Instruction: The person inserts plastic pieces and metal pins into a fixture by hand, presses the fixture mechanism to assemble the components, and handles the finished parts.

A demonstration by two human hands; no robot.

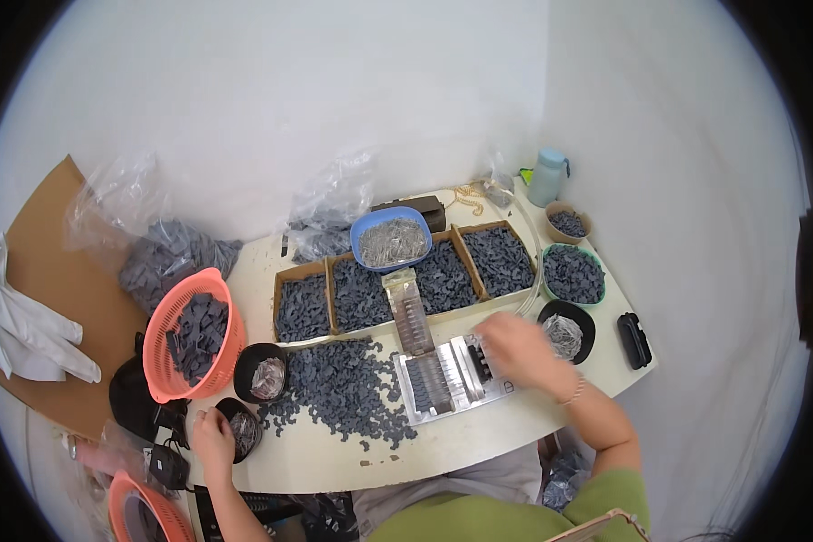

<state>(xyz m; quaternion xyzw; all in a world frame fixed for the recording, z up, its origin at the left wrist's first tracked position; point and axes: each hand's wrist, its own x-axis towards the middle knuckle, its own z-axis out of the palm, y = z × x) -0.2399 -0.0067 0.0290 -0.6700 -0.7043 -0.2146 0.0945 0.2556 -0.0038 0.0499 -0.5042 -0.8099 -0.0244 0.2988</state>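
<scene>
My left hand (212,441) is at the near rim of a small black bowl (241,425) of thin shiny metal pieces, its fingers drawn together; anything in them is hidden. Above the right end of a metal fixture (450,376), my right hand (518,346) is curled with fingertips toward the black blocks (479,359); what they grip, if anything, is too small to see. A ribbed metal strip (408,313) runs from the fixture to the divided box behind. Left of the fixture lies a loose spread of small dark grey parts (339,388).
A divided cardboard box (331,298) of grey parts stands behind, with a blue tray (390,213) of metal pins resting on it. A coral basket (156,366) and another black bowl (281,363) stand left. At right are a black bowl (587,330), green bowl (596,294), black case (634,341) and bottle (545,181).
</scene>
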